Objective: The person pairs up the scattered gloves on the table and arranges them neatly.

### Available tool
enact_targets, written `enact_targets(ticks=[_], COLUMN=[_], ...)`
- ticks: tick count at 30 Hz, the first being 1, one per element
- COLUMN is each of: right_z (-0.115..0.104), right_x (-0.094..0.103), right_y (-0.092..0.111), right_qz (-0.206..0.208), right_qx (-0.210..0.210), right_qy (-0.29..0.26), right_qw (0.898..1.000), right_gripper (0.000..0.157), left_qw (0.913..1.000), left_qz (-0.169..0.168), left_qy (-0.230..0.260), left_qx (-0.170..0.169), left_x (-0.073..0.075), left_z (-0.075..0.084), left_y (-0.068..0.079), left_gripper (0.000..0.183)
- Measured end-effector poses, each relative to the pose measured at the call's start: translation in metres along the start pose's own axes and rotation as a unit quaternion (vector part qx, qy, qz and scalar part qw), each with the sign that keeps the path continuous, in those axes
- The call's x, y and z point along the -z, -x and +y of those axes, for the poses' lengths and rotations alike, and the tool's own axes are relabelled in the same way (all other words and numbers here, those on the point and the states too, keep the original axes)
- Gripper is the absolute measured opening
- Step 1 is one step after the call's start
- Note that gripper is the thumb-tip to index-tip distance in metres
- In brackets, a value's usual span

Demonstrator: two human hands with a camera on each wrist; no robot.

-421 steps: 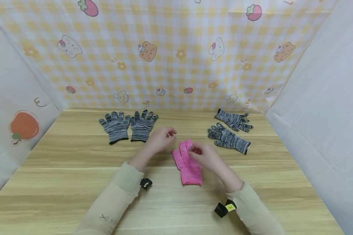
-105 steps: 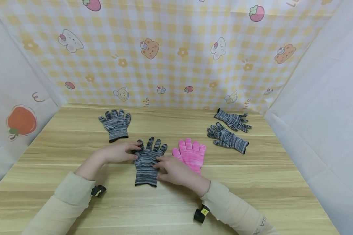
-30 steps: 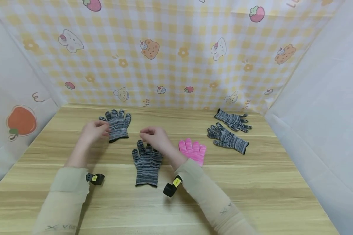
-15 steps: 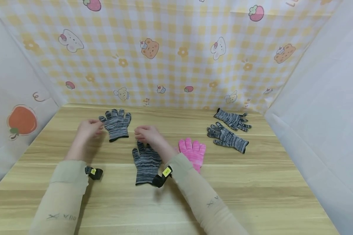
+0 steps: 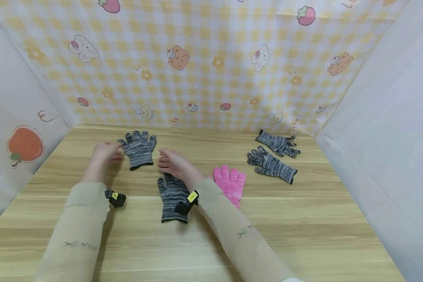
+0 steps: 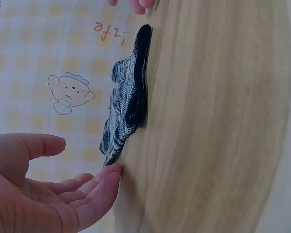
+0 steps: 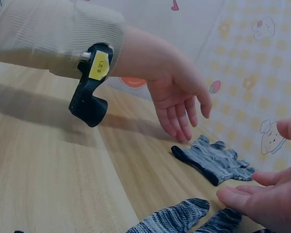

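Note:
My left hand is at the left side of a grey-and-black striped knit glove, its fingers relaxed. In the left wrist view the fingertips are close to the tips of that glove; contact is hard to tell. To its right hovers my right hand, fingers loosely bent, holding nothing. Under that hand and wrist lies a second striped glove, flat, cuff toward me, its fingertips partly hidden. Right of it lies a pink glove, its lower part covered by my right sleeve.
Two more striped gloves, one farther back and one nearer, lie at the right rear of the wooden table. A checked cloth hangs behind the table. Each wrist wears a black camera mount.
One striped glove has come from the back-left pair to the front, beside the pink glove. Since then both hands have moved back to either side of the remaining left glove.

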State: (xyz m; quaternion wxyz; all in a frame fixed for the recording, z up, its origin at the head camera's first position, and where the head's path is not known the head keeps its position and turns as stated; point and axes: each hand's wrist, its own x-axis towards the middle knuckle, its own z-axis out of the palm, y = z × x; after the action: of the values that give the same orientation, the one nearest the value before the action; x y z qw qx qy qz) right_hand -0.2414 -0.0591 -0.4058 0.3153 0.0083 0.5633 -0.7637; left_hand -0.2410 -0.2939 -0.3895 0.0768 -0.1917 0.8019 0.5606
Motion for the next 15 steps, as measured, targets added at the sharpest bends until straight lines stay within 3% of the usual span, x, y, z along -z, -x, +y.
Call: enact_targets(ticks=[6, 15], right_z=[0.002, 0.001], right_x=[0.000, -0.006], right_y=[-0.007, -0.011], right_qz=[-0.005, -0.012], right_qx=[-0.014, -0.012], right_qy=[-0.033, -0.023], right_qw=[0.999, 1.000], right_gripper=[0.062, 0.062], left_qw=[0.9976, 0.9962], left_qz=[0.004, -0.004], left_qy=[0.060, 0.075], left_qx=[0.034, 0.044], left_x=[-0.004, -0.008], left_z=[0.002, -0.001], left_y=[-0.008, -0.004], left_gripper=[0.066, 0.064])
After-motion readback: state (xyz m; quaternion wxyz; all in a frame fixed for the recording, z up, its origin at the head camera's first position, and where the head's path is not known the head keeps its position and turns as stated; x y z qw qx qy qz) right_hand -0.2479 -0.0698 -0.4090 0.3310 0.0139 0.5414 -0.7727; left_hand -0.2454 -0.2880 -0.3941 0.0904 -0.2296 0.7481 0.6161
